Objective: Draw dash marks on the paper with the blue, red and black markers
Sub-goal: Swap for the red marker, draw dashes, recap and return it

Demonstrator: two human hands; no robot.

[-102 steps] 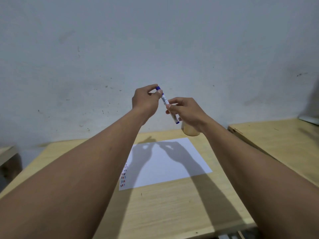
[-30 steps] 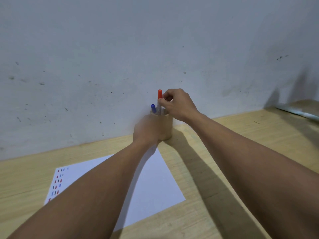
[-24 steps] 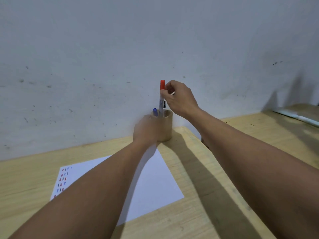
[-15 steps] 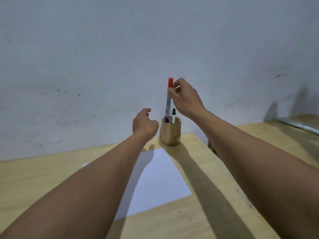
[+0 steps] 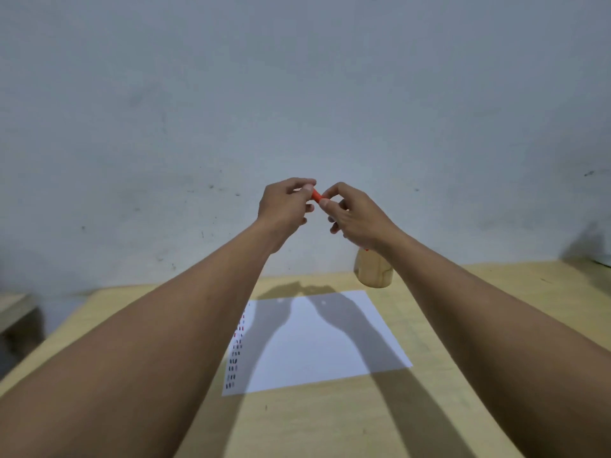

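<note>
Both hands are raised in front of the wall, holding the red marker (image 5: 316,195) between them. My left hand (image 5: 286,206) pinches its red cap end; my right hand (image 5: 355,214) grips the barrel, most of which is hidden in the fingers. Below lies the white paper (image 5: 325,338) on the wooden table (image 5: 330,421), with a column of blue, red and black dashes (image 5: 235,353) along its left edge. The wooden pen cup (image 5: 373,271) stands behind the paper's far right corner, partly hidden by my right wrist. The blue and black markers are not visible.
A grey wall (image 5: 297,94) rises right behind the table. A second wooden table surface (image 5: 545,282) adjoins on the right. A low wooden piece (image 5: 16,309) sits at the far left. My forearms cast shadows across the paper.
My right hand lifted the red marker out of the pen cup and brought it up toward me. My left hand left the cup and took hold of the marker's cap end.
</note>
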